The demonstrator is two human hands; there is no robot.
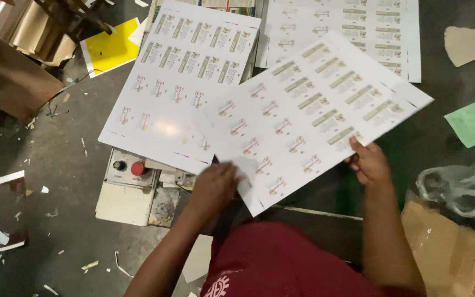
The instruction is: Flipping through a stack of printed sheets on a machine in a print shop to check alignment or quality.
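2 hands, left hand (213,187) and right hand (368,163), grip a tilted printed sheet (303,115).

The person holds a large white printed sheet (309,115), covered in rows of small labels, tilted above the work surface. The left hand (215,184) grips its near edge at the lower left corner, and the right hand (368,164) pinches the lower right edge. Beneath it lie a second printed sheet (177,77) and a third (369,27) farther back. A control box (130,170) with a red button sits under the second sheet's near edge. A green paper (474,122) and a clear plastic bag (463,190) lie to the right, and paper scraps litter the grey floor (56,165).
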